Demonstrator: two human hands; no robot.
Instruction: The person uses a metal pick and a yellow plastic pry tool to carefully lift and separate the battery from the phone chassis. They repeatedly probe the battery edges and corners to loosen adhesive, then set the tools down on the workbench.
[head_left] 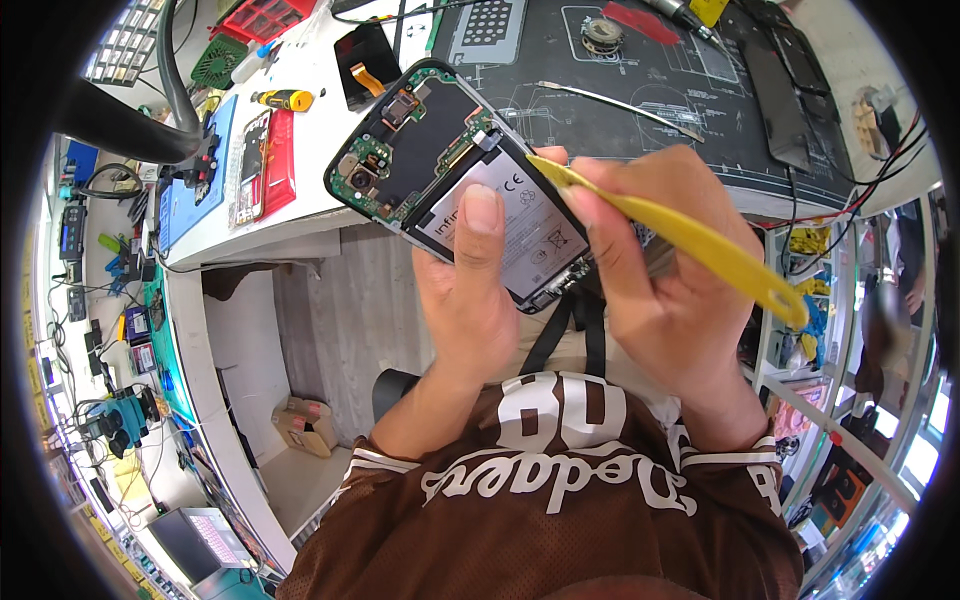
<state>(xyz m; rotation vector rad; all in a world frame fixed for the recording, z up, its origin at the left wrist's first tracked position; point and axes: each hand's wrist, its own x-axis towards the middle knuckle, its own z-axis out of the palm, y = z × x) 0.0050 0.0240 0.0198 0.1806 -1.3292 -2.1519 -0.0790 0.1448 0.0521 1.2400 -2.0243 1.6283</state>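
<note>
My left hand (463,285) is closed around an opened smartphone (425,150), holding it tilted over the near edge of the workbench. Its back cover is off, so the green circuit board, camera parts and the white-labelled battery (532,232) show. The thumb lies on the battery label. In my right hand (675,270) is a long yellow plastic pry tool (700,240), pinched near its thin end. That tip meets the phone's right edge beside the battery. The left fingers are mostly hidden behind the phone.
A black work mat (600,110) covers the bench, with a thin metal tool (620,108) on it. Left of the phone lie a black screen (364,65) with an orange flex cable, a yellow-handled screwdriver (284,99) and a blue mat (196,190). A black curved arm (135,125) juts in.
</note>
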